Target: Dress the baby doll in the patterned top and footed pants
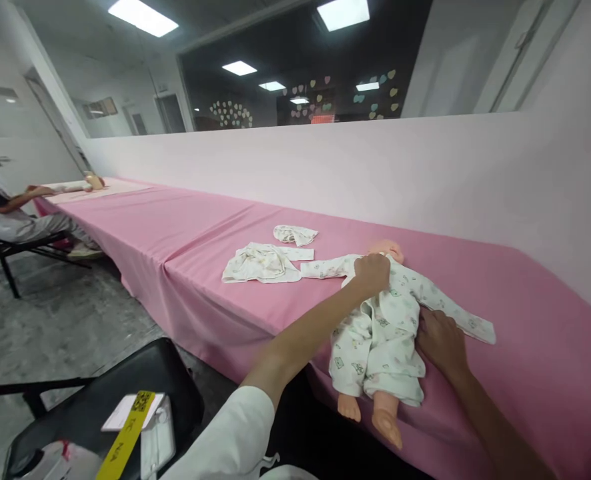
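A baby doll [386,427] lies on its back on the pink tablecloth, feet toward me. It wears a white printed baby top [400,293] with long sleeves spread to both sides, and matching pants [353,357]. My left hand [373,273] is closed on the top at the chest, just below the doll's head [388,249], which it partly hides. At the doll's side, under the sleeve on the right, my right hand [443,340] has its fingers curled at the top's edge; the fingertips are partly hidden.
Left of the doll lie a folded white printed garment [263,263] and a smaller cloth piece [295,235]. A black chair [175,380] with a yellow tag [130,433] on it stands at lower left. Another person [10,207] sits at the table's far end. A white wall [325,167] runs behind.
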Tool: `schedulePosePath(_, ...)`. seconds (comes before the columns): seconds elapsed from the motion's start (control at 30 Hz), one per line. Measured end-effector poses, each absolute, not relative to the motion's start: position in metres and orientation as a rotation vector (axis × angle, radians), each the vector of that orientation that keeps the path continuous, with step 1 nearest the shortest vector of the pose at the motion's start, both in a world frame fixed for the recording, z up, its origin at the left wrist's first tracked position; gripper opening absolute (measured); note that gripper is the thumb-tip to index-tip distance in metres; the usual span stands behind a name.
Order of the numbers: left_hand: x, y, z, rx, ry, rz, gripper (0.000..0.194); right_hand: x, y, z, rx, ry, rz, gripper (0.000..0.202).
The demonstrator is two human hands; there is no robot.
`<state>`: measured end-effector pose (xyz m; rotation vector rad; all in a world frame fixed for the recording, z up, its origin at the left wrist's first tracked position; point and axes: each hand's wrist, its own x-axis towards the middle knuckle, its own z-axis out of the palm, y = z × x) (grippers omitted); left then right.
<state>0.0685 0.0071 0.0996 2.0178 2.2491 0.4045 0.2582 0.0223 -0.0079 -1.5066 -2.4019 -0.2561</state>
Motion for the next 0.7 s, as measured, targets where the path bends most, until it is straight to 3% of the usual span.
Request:
schedulePosePath(0.23, 0.061, 0.004, 0.098, 2.219, 2.052, 0.487, 0.035, 0.258, 0.028, -0.007, -1.455, -2.466, -0.291, 0.029)
schedulePosePath(0.43, 0.062, -0.009, 0.102, 2.024, 2.109, 0.51, 0.04, 0.26, 0.035, -0.011, -1.455, -2.468, -0.259, 0.026)
schedulePosePath(0.7, 0.051, -0.025, 0.113, 2.087, 1.928, 0.438, 0.023, 0.261, 0.037, -0.013, -1.394, -2.439, -0.217, 0.028)
